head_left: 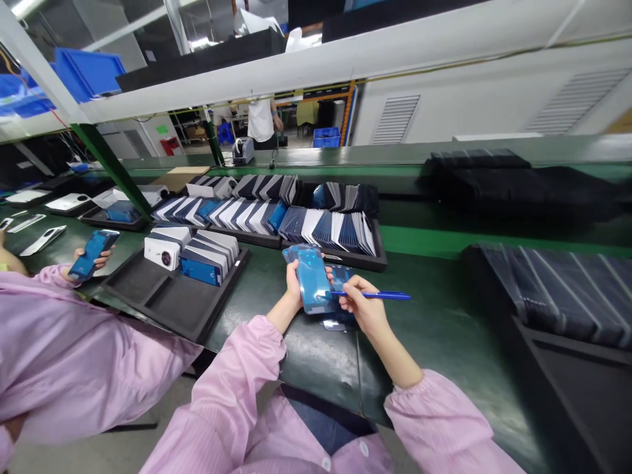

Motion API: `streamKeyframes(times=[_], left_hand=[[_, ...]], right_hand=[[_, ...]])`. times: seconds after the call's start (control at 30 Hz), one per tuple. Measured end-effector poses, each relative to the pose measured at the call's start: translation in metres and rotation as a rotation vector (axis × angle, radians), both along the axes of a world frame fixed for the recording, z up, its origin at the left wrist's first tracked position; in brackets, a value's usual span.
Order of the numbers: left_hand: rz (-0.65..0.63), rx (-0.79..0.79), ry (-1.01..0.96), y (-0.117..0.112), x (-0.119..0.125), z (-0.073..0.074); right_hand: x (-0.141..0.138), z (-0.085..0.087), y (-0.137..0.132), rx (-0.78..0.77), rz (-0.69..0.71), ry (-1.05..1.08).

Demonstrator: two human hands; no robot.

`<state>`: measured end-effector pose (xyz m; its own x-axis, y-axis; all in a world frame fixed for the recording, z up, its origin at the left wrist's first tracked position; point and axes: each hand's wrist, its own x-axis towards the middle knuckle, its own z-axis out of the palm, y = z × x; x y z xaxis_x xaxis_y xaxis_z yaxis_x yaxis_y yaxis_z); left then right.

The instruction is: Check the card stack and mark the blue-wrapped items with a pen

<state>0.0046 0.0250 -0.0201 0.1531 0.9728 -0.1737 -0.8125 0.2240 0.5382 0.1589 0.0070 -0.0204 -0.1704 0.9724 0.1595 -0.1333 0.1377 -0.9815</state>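
Observation:
My left hand (294,282) is closed round a small stack of phone back covers (310,280) with blue protective film, held upright over the green bench. My right hand (363,304) pinches a blue pen-like tool (382,295) whose tip rests against the lower right edge of the front cover. Another blue-filmed cover (340,276) lies flat on the bench under both hands. My sleeves are pink.
Black trays of upright covers (326,230) stand just beyond my hands, and a partly filled tray (172,296) lies to the left. A co-worker in pink at far left holds a blue cover (93,253). More dark trays (557,296) sit at right.

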Motion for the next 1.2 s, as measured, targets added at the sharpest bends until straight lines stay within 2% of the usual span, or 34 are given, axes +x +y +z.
streamKeyframes(times=[0.3, 0.47, 0.8, 0.97, 1.17, 1.2], left_hand=[[0.014, 0.031, -0.021, -0.001, 0.001, 0.001], [0.002, 0.017, -0.028, -0.002, 0.000, 0.005], [-0.001, 0.017, -0.021, -0.003, -0.001, 0.003], [-0.022, 0.020, -0.036, 0.002, -0.003, -0.002], [-0.013, 0.077, -0.001, 0.002, 0.005, -0.005], [-0.007, 0.092, 0.020, 0.004, 0.008, -0.005]], right_hand=[[-0.009, 0.007, -0.014, 0.054, 0.119, -0.132], [-0.009, 0.006, -0.013, 0.087, 0.122, -0.186], [-0.009, 0.005, -0.014, 0.111, 0.115, -0.200], [-0.009, 0.001, -0.008, 0.054, 0.049, -0.151], [0.011, 0.005, -0.008, 0.063, -0.158, -0.015], [0.011, 0.003, -0.005, 0.073, -0.229, -0.079]])
